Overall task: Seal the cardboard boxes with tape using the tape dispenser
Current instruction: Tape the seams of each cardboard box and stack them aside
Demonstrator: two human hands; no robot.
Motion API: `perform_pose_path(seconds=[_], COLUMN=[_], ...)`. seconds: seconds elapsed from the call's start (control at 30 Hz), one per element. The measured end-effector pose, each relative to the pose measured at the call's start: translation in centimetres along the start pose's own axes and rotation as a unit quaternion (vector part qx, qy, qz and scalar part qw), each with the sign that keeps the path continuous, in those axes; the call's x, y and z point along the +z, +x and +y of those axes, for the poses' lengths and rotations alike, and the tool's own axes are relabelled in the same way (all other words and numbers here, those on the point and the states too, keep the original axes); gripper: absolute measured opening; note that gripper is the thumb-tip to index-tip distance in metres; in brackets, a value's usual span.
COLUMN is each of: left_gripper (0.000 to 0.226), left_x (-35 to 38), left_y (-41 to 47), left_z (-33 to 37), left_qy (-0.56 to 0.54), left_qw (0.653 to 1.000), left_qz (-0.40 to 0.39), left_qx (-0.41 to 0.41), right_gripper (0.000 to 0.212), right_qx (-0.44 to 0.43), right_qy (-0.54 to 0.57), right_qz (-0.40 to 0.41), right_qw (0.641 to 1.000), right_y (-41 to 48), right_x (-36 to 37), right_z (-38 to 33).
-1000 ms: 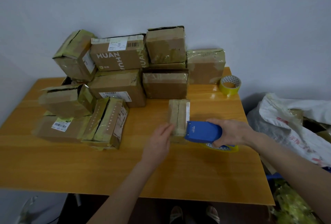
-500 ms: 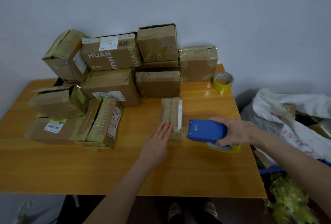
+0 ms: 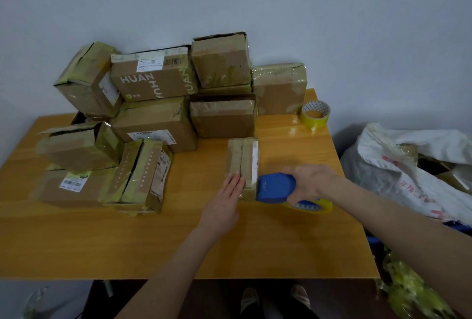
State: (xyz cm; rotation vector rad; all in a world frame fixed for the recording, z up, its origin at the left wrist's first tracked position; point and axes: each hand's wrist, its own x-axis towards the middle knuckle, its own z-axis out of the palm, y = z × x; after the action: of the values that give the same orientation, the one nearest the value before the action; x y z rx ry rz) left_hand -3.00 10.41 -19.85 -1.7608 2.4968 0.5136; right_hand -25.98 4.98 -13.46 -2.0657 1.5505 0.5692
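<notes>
The right hand (image 3: 310, 182), gripping the tape dispenser (image 3: 275, 188), is now nosing against the small box (image 3: 244, 165) from three o'clock; the left hand (image 3: 224, 204), flat and open, is bracing it, so taping is starting.

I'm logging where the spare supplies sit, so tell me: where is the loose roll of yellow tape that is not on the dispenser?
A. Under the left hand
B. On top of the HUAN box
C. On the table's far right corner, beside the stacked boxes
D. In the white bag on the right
C: the loose yellow tape roll stands on the table at its far right corner, just right of the stacked boxes.
</notes>
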Motion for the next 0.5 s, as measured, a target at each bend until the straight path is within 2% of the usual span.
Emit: perform_pose_path(seconds=[0.23, 0.4, 0.47, 0.5], left_gripper=[0.085, 0.083, 0.084, 0.085], left_x=[-0.1, -0.1, -0.1, 0.0], left_y=[-0.1, -0.4, -0.2, -0.1], left_z=[-0.1, -0.2, -0.2, -0.3], left_qy=[-0.013, -0.007, -0.005, -0.004], left_qw=[1.0, 1.0, 1.0, 1.0], left_qz=[-0.006, -0.012, -0.001, 0.003], left_qx=[0.003, 0.01, 0.007, 0.006], right_gripper=[0.051, 0.05, 0.049, 0.051], right_qx=[-0.003, 0.06, 0.066, 0.069], right_qy=[-0.004, -0.038, 0.008, 0.08], right_qz=[-0.025, -0.022, 0.002, 0.022], right_qw=[1.0, 0.997, 0.998, 0.994], right_y=[1.0, 1.2, 1.1, 1.0], right_x=[-1.7, -0.9, -0.6, -0.7], right_z=[-0.6, -0.9, 0.3, 1.2])
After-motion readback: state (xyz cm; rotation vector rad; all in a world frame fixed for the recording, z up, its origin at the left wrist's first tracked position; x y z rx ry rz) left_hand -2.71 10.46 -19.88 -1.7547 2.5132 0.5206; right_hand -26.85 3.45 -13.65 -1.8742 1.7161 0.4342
